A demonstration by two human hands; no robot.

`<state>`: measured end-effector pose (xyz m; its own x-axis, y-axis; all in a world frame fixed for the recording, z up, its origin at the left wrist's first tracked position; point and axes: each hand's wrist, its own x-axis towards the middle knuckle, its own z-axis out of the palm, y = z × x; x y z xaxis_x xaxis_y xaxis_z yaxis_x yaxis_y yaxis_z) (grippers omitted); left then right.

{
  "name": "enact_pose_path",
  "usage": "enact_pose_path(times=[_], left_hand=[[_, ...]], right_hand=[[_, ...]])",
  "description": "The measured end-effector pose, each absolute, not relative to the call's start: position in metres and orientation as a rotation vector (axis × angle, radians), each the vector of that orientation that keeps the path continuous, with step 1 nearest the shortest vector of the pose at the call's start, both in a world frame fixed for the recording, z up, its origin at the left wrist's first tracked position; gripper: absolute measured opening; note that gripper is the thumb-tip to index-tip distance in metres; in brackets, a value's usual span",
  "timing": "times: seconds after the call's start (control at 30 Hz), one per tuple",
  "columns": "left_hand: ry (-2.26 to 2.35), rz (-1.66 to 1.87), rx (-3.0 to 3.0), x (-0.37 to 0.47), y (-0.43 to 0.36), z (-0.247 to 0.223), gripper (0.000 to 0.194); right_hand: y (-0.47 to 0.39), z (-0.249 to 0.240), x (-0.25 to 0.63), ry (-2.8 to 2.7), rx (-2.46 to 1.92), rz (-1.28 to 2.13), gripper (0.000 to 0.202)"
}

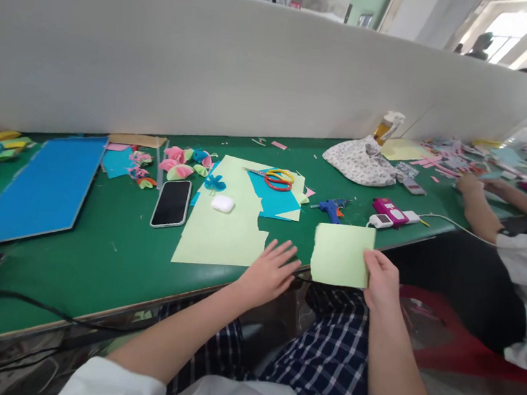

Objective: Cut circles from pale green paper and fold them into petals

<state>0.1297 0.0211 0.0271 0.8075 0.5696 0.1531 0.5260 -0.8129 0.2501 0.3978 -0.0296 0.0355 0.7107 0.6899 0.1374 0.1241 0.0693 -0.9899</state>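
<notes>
My right hand [381, 277] pinches the right edge of a pale green paper square [342, 256], held up at the table's front edge. The square's left side looks torn and uneven. My left hand [273, 272] is open, fingers spread, by the lower right corner of a larger pale green sheet [222, 243] on the table. That sheet has a jagged right edge. On it lie a white rounded case [223, 203] and a blue paper flower [215, 183]. Scissors [277, 178] with red and yellow handles rest on blue paper [272, 201] beyond.
A phone [171, 204] and a blue board [43, 185] lie to the left. Rightward are a blue glue gun [332, 209], a magenta box [390, 212] with a cable, and a patterned cloth bag [360, 161]. A co-worker's hands [474, 187] are at far right. A white partition [211, 62] stands behind.
</notes>
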Motion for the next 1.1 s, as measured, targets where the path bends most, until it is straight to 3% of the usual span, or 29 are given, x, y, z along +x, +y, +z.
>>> enact_pose_path(times=[0.1,0.3,0.43,0.6,0.73,1.0,1.1], left_hand=[[1.214,0.292,2.703,0.092,0.024,0.028,0.059],[1.411,0.220,2.494,0.084,0.038,0.018,0.065],[1.421,0.323,2.283,0.107,0.054,0.023,0.068],[1.297,0.563,1.931,0.102,0.090,0.045,0.057],[1.113,0.735,1.614,0.086,0.119,0.071,0.077],[1.102,0.925,1.394,0.066,0.168,0.101,0.054],[1.130,1.005,1.389,0.046,0.185,0.108,0.053]], right_hand=[[-0.012,0.038,0.387,-0.730,-1.546,0.504,0.032],[0.016,0.046,0.357,-0.858,-1.534,0.627,0.030],[0.040,0.052,0.338,-0.944,-1.465,0.736,0.035],[0.075,0.064,0.322,-1.043,-1.407,0.856,0.041],[0.096,0.072,0.309,-1.152,-1.411,0.865,0.037],[0.157,0.077,0.298,-1.418,-1.554,0.664,0.036],[0.199,0.071,0.305,-1.533,-1.682,0.551,0.022]])
